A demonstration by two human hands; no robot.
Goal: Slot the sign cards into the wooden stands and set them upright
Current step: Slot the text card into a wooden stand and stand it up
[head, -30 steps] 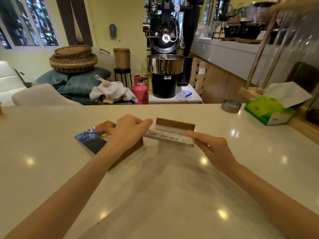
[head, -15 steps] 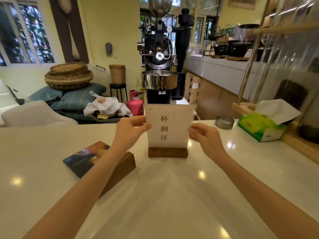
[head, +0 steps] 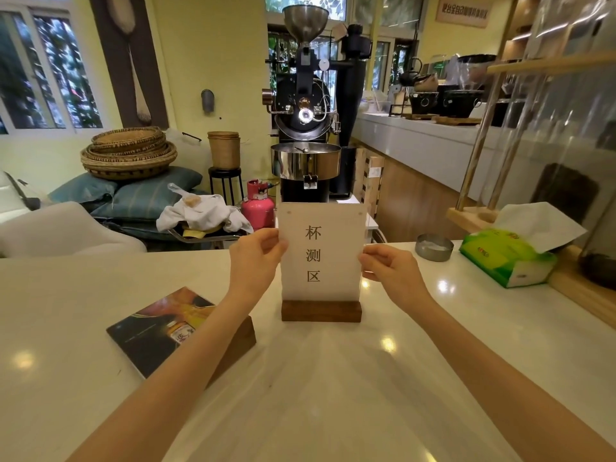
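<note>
White sign card [head: 320,251] w/ three dark printed characters stands upright in wooden stand [head: 321,311], which sits flat at centre of white counter [head: 366,395]. L hand [head: 255,261] pinches card's left edge btwn thumb and fingers; R hand [head: 390,270] pinches right edge same way, both approx. mid-height on card. Second, dark picture card [head: 156,328] lies flat on counter to the left, by a second wooden stand [head: 241,338] partly hidden under L forearm; green tissue box [head: 506,258] far right.

Both forearms reaching forward, left hand [head: 255,261] and right hand [head: 390,268] raised, fingers [head: 370,261] pinched closed
</note>
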